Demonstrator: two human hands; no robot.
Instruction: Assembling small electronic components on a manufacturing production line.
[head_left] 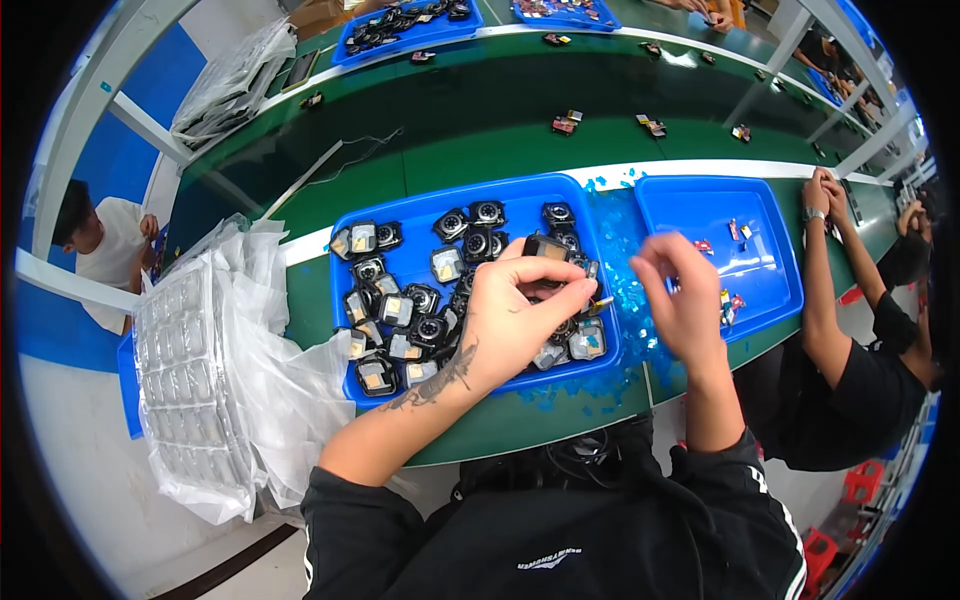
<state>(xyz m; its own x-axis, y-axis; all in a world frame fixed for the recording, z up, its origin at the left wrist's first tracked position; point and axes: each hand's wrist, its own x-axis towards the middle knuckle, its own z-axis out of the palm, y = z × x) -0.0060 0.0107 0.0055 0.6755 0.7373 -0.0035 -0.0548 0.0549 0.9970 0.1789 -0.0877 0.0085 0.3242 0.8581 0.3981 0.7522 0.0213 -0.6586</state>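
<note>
My left hand (pixel 510 315) is over the right side of a blue tray (pixel 400 207), closed on a dark watch case (pixel 547 248) that shows between the fingers and thumb. Several black watch cases (pixel 430 330) fill this tray, some face up and some showing silvery backs. To its right, my right hand (pixel 690 300) is raised, fingers bent and apart from the thumb, with nothing visible in them. Beneath and beside it lies a second blue tray (pixel 775 290) holding a few small red and yellow parts (pixel 738 230).
Small blue film scraps (pixel 625 270) litter the green table between the trays. Stacked clear plastic trays (pixel 180 350) in wrapping stand at the left. Beyond a white rail, small assemblies (pixel 566 122) sit on a green conveyor (pixel 470 130). A co-worker's arms (pixel 825 260) are at the right.
</note>
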